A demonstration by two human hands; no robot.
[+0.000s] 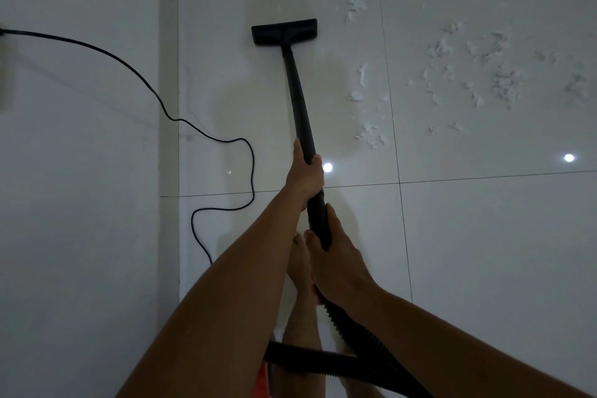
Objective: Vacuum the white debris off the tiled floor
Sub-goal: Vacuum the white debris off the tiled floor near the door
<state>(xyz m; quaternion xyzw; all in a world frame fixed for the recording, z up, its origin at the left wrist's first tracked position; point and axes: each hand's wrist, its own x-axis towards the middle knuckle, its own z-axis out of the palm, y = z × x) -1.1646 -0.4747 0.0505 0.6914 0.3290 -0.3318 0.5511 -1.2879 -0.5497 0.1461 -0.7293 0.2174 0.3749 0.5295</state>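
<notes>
Arms extended — left hand ahead, right hand behind, both gripping wand

A black power cord trails down across the white wall, then lies in loose loops just beside its base.

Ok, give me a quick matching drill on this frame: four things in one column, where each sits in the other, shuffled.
Things:
1. floor head
2. white debris
3. power cord
4. right hand

Places:
A. scattered right of the wand
B. looping beside the wall
C. gripping the wand where the hose joins
D. flat on the floor at the wand's far end

Pairs: 1-D, 2-A, 3-B, 4-C
</notes>
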